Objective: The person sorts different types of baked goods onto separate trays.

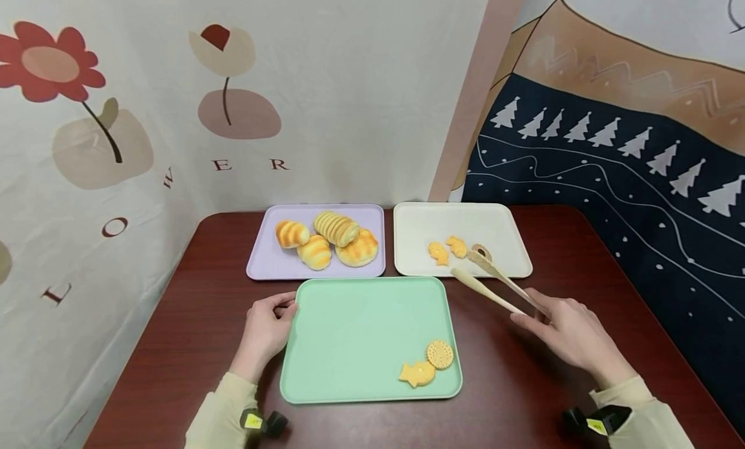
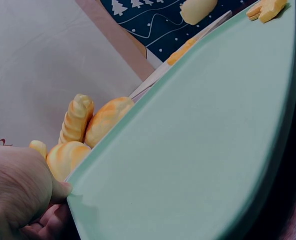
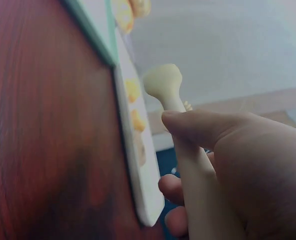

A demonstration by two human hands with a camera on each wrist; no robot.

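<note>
My left hand [image 1: 269, 329] pinches the left edge of the green tray [image 1: 349, 339], near its far corner; in the left wrist view the thumb [image 2: 62, 191] meets the rim. On that tray lie a fish-shaped cracker [image 1: 418, 374] and a round cookie [image 1: 440, 354], side by side near the right front corner. My right hand [image 1: 573, 332] holds light-coloured tongs [image 1: 489, 295], their arms spread apart. Their tips reach to the white tray [image 1: 506, 226], beside a brown ring-shaped cookie [image 1: 482, 250]. Whether the tips touch it, I cannot tell. Two small fish-shaped crackers [image 1: 439, 253] lie left of it.
At the back left, a lilac tray [image 1: 273, 268] holds several bread rolls [image 1: 336, 229]. The white tray stands right of it, and both sit behind the green one. All three rest on a dark red-brown table [image 1: 192, 319] against printed cloth hangings [image 1: 349, 112].
</note>
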